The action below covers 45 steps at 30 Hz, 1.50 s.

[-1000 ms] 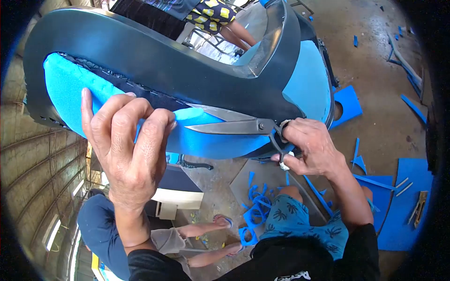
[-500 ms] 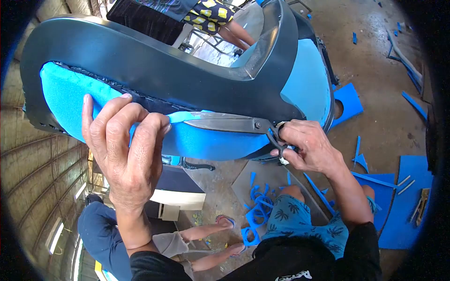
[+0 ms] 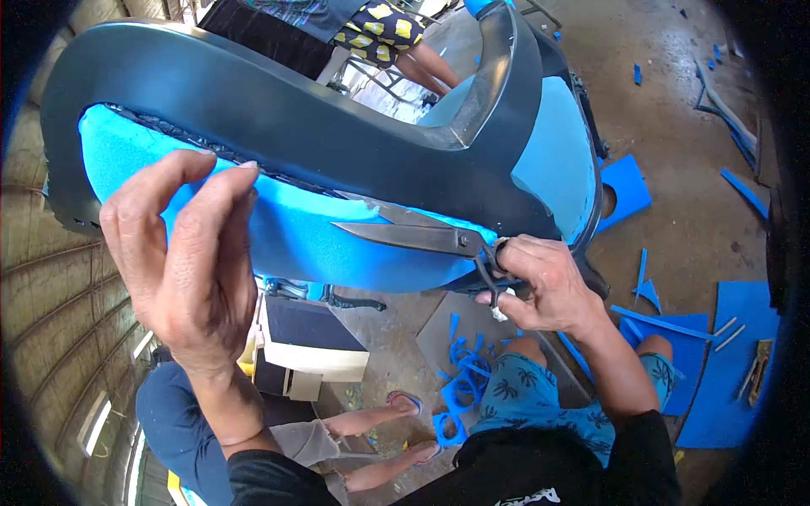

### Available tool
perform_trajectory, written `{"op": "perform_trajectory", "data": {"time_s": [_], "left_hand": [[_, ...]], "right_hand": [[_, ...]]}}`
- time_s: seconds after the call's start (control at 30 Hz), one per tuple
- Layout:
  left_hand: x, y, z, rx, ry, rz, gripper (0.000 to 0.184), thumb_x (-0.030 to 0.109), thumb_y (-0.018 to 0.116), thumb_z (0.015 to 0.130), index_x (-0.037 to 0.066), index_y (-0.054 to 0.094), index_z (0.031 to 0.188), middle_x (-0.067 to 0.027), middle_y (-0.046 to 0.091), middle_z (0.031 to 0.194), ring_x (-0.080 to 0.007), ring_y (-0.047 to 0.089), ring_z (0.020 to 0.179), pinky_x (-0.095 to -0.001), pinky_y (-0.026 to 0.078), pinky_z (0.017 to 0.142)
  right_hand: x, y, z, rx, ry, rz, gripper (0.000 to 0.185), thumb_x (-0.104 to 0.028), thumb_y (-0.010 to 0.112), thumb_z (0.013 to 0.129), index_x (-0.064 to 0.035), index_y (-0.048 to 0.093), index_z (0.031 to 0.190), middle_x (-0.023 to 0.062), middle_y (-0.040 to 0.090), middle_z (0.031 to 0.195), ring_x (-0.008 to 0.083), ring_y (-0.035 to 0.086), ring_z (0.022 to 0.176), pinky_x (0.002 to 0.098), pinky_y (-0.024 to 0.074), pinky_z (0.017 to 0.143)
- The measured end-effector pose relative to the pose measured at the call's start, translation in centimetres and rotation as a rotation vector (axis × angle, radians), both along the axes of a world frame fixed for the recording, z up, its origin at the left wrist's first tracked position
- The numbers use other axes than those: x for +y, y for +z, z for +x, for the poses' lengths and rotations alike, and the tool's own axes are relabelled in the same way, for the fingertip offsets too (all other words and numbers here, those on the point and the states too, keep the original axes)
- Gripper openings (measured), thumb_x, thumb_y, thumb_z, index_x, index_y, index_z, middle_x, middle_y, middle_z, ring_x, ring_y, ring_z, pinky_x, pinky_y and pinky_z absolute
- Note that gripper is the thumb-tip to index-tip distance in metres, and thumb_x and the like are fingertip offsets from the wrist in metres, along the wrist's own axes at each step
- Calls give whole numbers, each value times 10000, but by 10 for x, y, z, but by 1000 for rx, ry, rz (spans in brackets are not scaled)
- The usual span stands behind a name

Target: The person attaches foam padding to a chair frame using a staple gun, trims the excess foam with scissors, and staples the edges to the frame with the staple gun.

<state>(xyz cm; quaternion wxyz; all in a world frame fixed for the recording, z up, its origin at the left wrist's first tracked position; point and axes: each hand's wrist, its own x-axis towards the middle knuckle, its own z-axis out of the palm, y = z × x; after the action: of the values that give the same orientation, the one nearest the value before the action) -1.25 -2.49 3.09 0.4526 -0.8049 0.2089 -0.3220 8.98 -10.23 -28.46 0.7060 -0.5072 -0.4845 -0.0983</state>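
My right hand [image 3: 548, 282] grips a pair of dark scissors [image 3: 413, 238] by the handles, which have white wrapping. Their blades are spread, pointing left, with the edge of the bright blue foam [image 3: 316, 240] between them. That foam covers a curved panel of a black chair frame [image 3: 278, 105]. My left hand [image 3: 181, 253] hovers over the foam's left part, fingers bent and apart, with nothing visible in them. Its thumb is mostly hidden behind the fingers.
Blue foam offcuts [image 3: 464, 390] and foam sheets [image 3: 727, 363] lie on the floor. Pliers [image 3: 759, 374] rest on one sheet. A person in patterned shorts [image 3: 380, 29] is beyond the chair; another person in dark blue [image 3: 181, 422] is at lower left.
My left hand has let go of the foam edge and moved left, its fingers spreading. The scissor blades have opened wider around the edge. The chair frame has shifted slightly.
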Motion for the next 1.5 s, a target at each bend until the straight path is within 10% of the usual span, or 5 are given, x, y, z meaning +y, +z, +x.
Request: {"op": "perform_trajectory", "data": {"time_s": [0.77,1.5], "left_hand": [[-42,-18,37,541,416,249,94,134,724,740,69,720,807,-59,558,895,-255,543,912,-376,410,776],[-28,-5,65,701,470,414,143,123,666,794,-8,623,833,-137,595,928,-345,635,910,-433,519,790]], "right_hand": [[-7,5,-6,-76,-176,-78,380,-311,827,738,-57,585,884,119,582,783,337,606,751,439,469,668],[6,-4,-10,-43,-185,-12,248,-55,770,740,-43,570,885,137,593,782,345,633,751,449,506,658]]}}
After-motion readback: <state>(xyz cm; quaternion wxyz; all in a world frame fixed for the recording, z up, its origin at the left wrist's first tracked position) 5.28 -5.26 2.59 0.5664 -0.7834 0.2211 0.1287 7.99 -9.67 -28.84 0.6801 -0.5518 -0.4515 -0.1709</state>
